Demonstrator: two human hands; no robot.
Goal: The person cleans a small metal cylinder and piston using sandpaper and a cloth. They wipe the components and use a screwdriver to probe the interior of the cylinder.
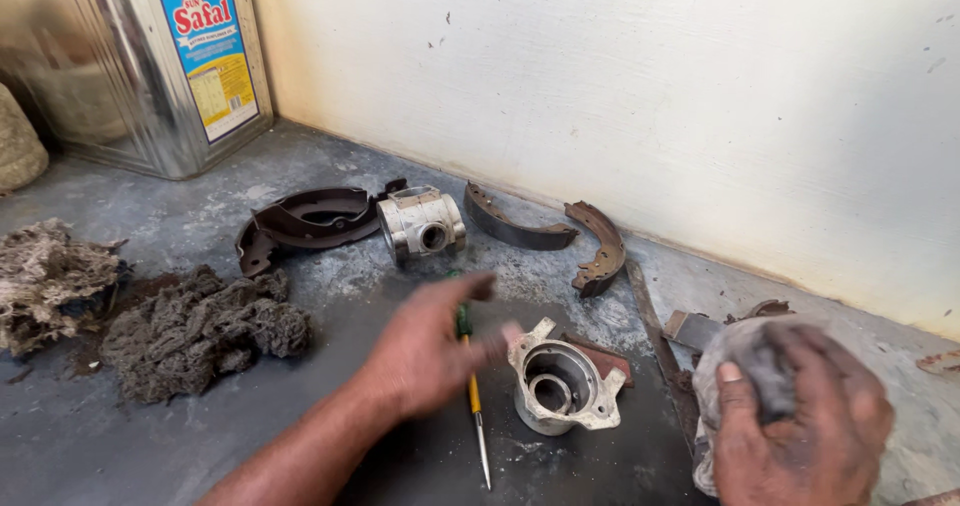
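Blue-yellow-labelled metal tin (160, 61), far left

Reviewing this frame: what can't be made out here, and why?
- Head view: the left hand is motion-blurred; whether it touches the screwdriver is unclear.
- The screwdriver's handle is hidden under that hand.
- The right hand and a rag cover whatever it grips.
- The metal tin is cut off by the top edge.

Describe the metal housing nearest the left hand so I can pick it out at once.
Start at the pale wall and come down the grey floor to the left hand. Just right of its fingertips sits the metal housing, beside the screwdriver. Unlike the cylinder near the wall, it stands open-end up with eared corners.
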